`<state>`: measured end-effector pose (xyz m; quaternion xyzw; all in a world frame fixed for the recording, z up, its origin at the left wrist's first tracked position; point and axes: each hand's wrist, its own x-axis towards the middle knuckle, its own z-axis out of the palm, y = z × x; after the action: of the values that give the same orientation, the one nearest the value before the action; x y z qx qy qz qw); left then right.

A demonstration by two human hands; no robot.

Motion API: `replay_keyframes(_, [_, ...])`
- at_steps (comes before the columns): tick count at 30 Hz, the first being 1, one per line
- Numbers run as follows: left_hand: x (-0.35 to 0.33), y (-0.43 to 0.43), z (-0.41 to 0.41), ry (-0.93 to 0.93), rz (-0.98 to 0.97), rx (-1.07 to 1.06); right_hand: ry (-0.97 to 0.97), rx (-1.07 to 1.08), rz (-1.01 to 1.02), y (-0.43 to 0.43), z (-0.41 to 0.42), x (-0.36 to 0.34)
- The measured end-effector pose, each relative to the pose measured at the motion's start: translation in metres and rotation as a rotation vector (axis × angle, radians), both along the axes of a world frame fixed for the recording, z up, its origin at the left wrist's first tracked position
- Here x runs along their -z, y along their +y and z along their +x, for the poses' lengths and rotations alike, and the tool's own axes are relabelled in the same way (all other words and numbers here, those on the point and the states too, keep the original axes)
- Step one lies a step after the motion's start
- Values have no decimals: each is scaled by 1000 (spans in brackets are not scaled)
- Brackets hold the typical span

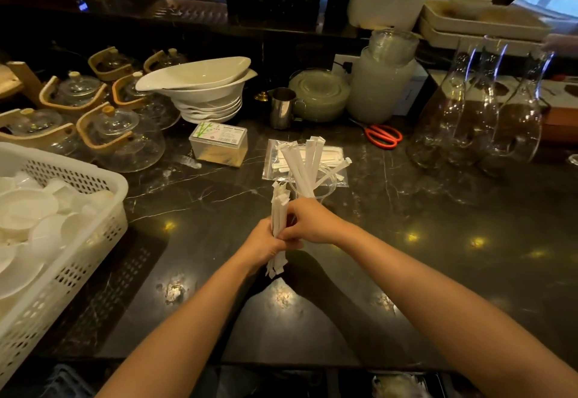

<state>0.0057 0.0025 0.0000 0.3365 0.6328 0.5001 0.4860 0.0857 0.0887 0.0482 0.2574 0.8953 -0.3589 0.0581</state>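
Observation:
My left hand (265, 245) grips a bundle of white paper-wrapped straws (279, 209) upright above the dark marble counter (406, 272). My right hand (311, 220) is curled against the same bundle from the right, its fingers pinching the straws. Just behind the hands stands a clear plastic cup (323, 191) with several more wrapped straws (308, 166) fanning out of it. Under and behind the cup lies a clear plastic bag (272, 159) holding more wrapped straws.
A white perforated basket (78, 235) of small white dishes sits at the left. Glass teapots (122, 141), stacked white bowls (206, 90), a toothpick box (219, 144), a steel jug (283, 108), red scissors (383, 136) and glass carafes (481, 109) line the back.

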Motion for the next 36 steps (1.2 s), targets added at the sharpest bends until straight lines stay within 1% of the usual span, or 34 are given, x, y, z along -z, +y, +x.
replay_keyframes(2, [2,1,2,-8,17,-5,20,14,22,0,3,2])
replay_keyframes(4, [4,2,3,5,31,-7,51,52,-3,2,5,3])
replay_keyframes(9, [4,3,6,37,16,-8,84,182,-201,4,9,4])
replay_keyframes(13, [5,3,7,133,-2,29,97,189,-282,5,12,3])
replay_keyframes(15, [4,2,7,121,-2,40,109,181,-290,4,12,3])
replay_keyframes(17, [0,2,8,104,10,38,162,193,-315,3,12,2])
replay_keyframes(22, [-21,12,10,-13,108,2,259,192,-353,8,11,-8])
replay_keyframes(25, [-38,18,9,8,136,46,295,198,-379,14,10,-19])
replay_keyframes(27, [-50,24,7,4,154,56,333,217,-355,19,10,-28])
replay_keyframes(31, [-78,40,-2,124,138,83,453,271,-296,38,10,-50])
replay_keyframes(36, [-111,68,-16,264,202,88,614,295,-280,69,7,-78])
